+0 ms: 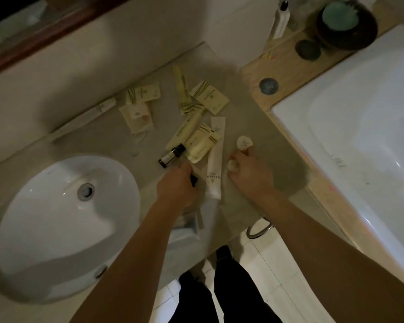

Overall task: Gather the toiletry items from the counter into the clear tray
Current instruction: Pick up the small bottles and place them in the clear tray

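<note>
Seen from the head camera, a person stands at a grey stone counter (254,127) between a white oval sink (63,227) at its left end and a white bathtub (359,127) past its right edge. Scattered across the middle of the counter lie pale yellow paper sachets (211,96), a small dark brown glass bottle (172,155) on its side, and a long white plastic tube (215,159) running toward the front edge. These look light; the sachets are thin and floppy, best pinched at an edge, the bottle hard, round and likely to roll, the tube soft, best taken mid-length. The left hand (176,186) is curled closed near the bottle, on something small and dark that I cannot identify. The right hand (250,170), just right of the tube, has its fingers bent round a small round white soap (233,165), a fingertip touching a second white disc (244,142). A blurred clear tray (187,224) may sit at the front edge beneath the left forearm.
</note>
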Demonstrator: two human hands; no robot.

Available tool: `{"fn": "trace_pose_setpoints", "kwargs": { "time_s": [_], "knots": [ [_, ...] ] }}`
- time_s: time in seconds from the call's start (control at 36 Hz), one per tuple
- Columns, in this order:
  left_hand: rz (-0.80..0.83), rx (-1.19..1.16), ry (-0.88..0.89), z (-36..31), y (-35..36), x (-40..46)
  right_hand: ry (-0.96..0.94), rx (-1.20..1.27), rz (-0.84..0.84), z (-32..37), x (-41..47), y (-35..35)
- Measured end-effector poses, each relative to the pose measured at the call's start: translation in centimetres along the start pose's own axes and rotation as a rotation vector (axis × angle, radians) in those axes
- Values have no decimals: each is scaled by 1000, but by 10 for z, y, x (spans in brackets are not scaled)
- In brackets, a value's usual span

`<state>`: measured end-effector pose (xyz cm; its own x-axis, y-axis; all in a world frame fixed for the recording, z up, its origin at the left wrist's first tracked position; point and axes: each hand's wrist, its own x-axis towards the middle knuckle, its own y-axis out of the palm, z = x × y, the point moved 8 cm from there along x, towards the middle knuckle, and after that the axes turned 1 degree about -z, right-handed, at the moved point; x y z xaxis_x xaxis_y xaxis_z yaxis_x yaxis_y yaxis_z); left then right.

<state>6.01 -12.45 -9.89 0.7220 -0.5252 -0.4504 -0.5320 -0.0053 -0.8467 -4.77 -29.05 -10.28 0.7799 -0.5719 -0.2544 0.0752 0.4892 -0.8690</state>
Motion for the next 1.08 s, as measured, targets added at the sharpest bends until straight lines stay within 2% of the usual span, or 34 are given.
{"fn": "trace_pose_setpoints", "kwargs": {
  "time_s": [0.11, 0.25, 0.33, 0.42, 0.56, 0.75, 0.94, 1.08],
  "knots": [
    [2, -69, 0, 2, -6, -4, 2, 61, 1, 5, -2, -4],
    [32, -363, -108, 20, -26, -23, 13, 103, -5, 28, -7, -23],
    [-4, -545, -160, 40, -52, -43, -40, 154, 37, 65, -9, -28],
    [-94, -633, -189, 73, -87, -68, -136, 219, 56, 121, -13, -29],
    [-239, -816, -290, 157, -140, -124, -317, 267, 147, 236, -32, -15],
    [-490, -915, -438, 306, -174, -219, -559, 241, 285, 396, -90, 35],
    [-588, -998, -597, 462, -165, -301, -710, 113, 427, 532, -161, 119],
    [-619, -1041, -650, 558, -158, -345, -792, 84, 538, 613, -209, 179]
  ]
}}
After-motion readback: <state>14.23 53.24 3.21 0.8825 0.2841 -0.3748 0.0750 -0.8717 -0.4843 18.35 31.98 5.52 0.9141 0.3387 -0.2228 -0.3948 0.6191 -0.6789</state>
